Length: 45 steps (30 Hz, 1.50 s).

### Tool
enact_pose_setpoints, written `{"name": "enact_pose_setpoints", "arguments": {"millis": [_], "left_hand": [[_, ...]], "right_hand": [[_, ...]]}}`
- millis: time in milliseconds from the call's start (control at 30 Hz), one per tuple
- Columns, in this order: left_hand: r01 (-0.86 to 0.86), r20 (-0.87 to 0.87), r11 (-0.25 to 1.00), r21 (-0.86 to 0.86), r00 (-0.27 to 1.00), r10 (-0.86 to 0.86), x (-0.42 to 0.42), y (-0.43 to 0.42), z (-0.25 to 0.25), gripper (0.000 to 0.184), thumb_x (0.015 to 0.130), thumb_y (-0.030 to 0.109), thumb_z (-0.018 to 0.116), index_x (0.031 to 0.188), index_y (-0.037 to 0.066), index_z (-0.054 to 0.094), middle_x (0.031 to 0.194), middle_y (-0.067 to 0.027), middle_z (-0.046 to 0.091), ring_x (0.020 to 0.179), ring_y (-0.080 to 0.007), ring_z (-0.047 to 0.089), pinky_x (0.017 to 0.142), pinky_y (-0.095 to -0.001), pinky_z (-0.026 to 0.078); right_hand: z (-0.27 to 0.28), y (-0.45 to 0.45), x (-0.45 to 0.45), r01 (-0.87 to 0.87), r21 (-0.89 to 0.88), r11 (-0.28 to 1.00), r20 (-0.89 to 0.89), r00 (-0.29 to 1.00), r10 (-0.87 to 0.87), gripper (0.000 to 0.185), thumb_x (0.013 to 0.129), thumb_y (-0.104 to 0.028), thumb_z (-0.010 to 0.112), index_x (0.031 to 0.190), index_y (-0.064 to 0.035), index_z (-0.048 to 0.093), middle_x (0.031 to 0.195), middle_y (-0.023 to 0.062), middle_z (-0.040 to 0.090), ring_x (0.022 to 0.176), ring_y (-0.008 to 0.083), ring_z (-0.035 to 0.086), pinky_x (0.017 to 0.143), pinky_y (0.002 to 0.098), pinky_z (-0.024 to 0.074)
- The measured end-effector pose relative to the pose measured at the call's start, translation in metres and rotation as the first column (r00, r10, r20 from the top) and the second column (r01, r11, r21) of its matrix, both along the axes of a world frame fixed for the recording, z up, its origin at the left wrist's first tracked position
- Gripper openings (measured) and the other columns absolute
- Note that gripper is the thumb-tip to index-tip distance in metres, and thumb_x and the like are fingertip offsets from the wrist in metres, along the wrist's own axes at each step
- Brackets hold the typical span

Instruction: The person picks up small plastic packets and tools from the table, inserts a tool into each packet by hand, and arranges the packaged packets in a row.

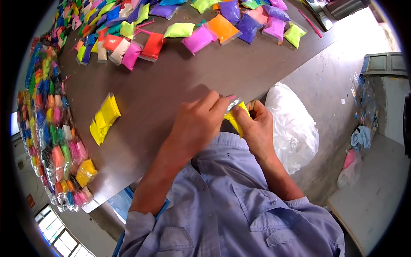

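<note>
Creased lavender shirt (pixel 214 205) below, right hand (pixel 260 128) pinches puffy yellow packet (pixel 233 121); left hand (pixel 199 118) curls beside it, hold unclear.

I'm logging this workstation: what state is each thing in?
Held yellow packet: tilted; seal unclear.
Right hand: closed on that packet.
Left hand: fingers bent at its top.
Yellow bundle: lying down.
Coloured packets: filled, loosely spread.
Pink stick: lying flat.
White bag: crumpled.

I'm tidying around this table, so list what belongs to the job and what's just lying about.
Job:
small yellow plastic packet in the right hand, left hand at its end
matching yellow plastic packets on the table, likely

Apparently lying about:
crumpled pale-blue material, far right
dark cylindrical object, top right
</note>
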<state>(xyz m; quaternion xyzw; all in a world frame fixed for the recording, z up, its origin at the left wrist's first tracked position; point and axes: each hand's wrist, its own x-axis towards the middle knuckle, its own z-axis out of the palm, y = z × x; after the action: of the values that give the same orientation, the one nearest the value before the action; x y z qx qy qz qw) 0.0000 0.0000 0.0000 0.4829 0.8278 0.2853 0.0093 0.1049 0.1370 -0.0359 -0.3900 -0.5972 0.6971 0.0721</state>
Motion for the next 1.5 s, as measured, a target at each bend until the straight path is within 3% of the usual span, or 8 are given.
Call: {"name": "enact_pose_setpoints", "arguments": {"millis": [100, 167, 367, 567, 667, 1300, 1400, 1500], "left_hand": [[0.013, 0.035, 0.997, -0.08, 0.999, -0.01, 0.014, -0.004, 0.004, 0.018, 0.087, 0.002, 0.072, 0.104, 0.005, 0.069, 0.09, -0.0087, 0.06, 0.071, -0.0289, 0.068, 0.06, -0.0398, 0.053], [0.037, 0.032, 0.999, -0.025, 0.999, -0.036, 0.011, 0.002, -0.004, 0.011, 0.088, 0.008, 0.068, 0.098, 0.006, 0.063, 0.086, -0.0069, 0.057, 0.072, -0.026, 0.068, 0.057, -0.0418, 0.052], [0.043, 0.017, 0.999, -0.017, 0.999, -0.043, -0.005, 0.012, -0.006, 0.02, 0.087, 0.005, 0.072, 0.107, 0.005, 0.068, 0.089, -0.0091, 0.059, 0.072, -0.0294, 0.068, 0.06, -0.041, 0.053], [0.039, 0.048, 0.998, -0.05, 0.998, -0.037, 0.004, 0.01, -0.003, 0.009, 0.089, 0.007, 0.069, 0.096, 0.006, 0.063, 0.09, -0.0089, 0.059, 0.075, -0.0297, 0.069, 0.059, -0.042, 0.054], [0.027, 0.031, 1.0, -0.001, 0.999, -0.027, -0.005, 0.014, -0.006, 0.014, 0.088, 0.005, 0.073, 0.102, 0.006, 0.069, 0.086, -0.009, 0.06, 0.072, -0.0299, 0.068, 0.058, -0.0405, 0.052], [0.025, 0.041, 1.0, -0.001, 0.999, -0.024, 0.002, 0.01, 0.0, 0.012, 0.09, 0.003, 0.071, 0.101, 0.007, 0.07, 0.088, -0.0091, 0.061, 0.075, -0.0312, 0.069, 0.062, -0.0417, 0.053], [-0.001, 0.04, 1.0, -0.024, 0.999, 0.002, -0.006, 0.01, 0.0, 0.012, 0.091, 0.003, 0.071, 0.102, 0.006, 0.071, 0.09, -0.0103, 0.063, 0.076, -0.033, 0.069, 0.062, -0.0414, 0.053], [-0.102, 0.068, 0.995, 0.019, 0.993, 0.1, -0.008, -0.006, -0.001, 0.009, 0.092, 0.002, 0.072, 0.101, 0.005, 0.071, 0.089, -0.0102, 0.065, 0.073, -0.0286, 0.069, 0.062, -0.0377, 0.053]], "right_hand": [[0.002, -0.002, 0.007, -0.009, 0.017, 1.0, 0.009, 1.0, 0.009, 0.03, 0.094, -0.016, 0.076, 0.078, -0.0005, 0.056, 0.065, 0.0016, 0.058, 0.056, 0.0066, 0.051, 0.048, 0.0273, 0.0391], [0.003, -0.002, 0.004, 0.0, -0.017, 1.0, -0.001, 1.0, 0.0, 0.029, 0.093, -0.016, 0.076, 0.078, -0.0008, 0.056, 0.065, 0.0017, 0.058, 0.056, 0.0067, 0.051, 0.048, 0.0274, 0.039], [0.004, 0.0, 0.004, -0.017, -0.009, 1.0, 0.017, 1.0, 0.017, 0.029, 0.093, -0.017, 0.075, 0.078, -0.0006, 0.056, 0.066, 0.0021, 0.059, 0.057, 0.0068, 0.051, 0.049, 0.0273, 0.0395], [-0.005, -0.001, 0.005, -0.023, 0.045, 0.999, -0.013, 1.0, 0.024, 0.029, 0.093, -0.017, 0.075, 0.079, 0.0008, 0.058, 0.067, 0.0022, 0.059, 0.059, 0.0067, 0.052, 0.05, 0.0281, 0.0407], [-0.003, 0.001, 0.004, -0.032, 0.02, 0.999, -0.001, 0.999, 0.032, 0.029, 0.093, -0.018, 0.075, 0.078, 0.0009, 0.058, 0.067, 0.0022, 0.059, 0.059, 0.0067, 0.052, 0.05, 0.0279, 0.041], [-0.004, 0.006, 0.006, -0.069, 0.064, 0.996, 0.007, 0.998, 0.069, 0.028, 0.09, -0.017, 0.077, 0.079, 0.0016, 0.06, 0.069, 0.0018, 0.058, 0.064, 0.0071, 0.051, 0.055, 0.0285, 0.0421], [-0.004, 0.01, 0.014, -0.137, 0.124, 0.983, 0.038, 0.99, 0.133, 0.027, 0.091, -0.017, 0.076, 0.08, 0.0006, 0.059, 0.069, 0.0011, 0.058, 0.065, 0.0067, 0.051, 0.056, 0.0284, 0.0422], [-0.003, 0.016, 0.033, -0.218, 0.055, 0.974, -0.065, 0.973, 0.221, 0.026, 0.096, -0.017, 0.075, 0.085, -0.0013, 0.058, 0.074, -0.0007, 0.057, 0.069, 0.0054, 0.051, 0.06, 0.0258, 0.0415]]}}
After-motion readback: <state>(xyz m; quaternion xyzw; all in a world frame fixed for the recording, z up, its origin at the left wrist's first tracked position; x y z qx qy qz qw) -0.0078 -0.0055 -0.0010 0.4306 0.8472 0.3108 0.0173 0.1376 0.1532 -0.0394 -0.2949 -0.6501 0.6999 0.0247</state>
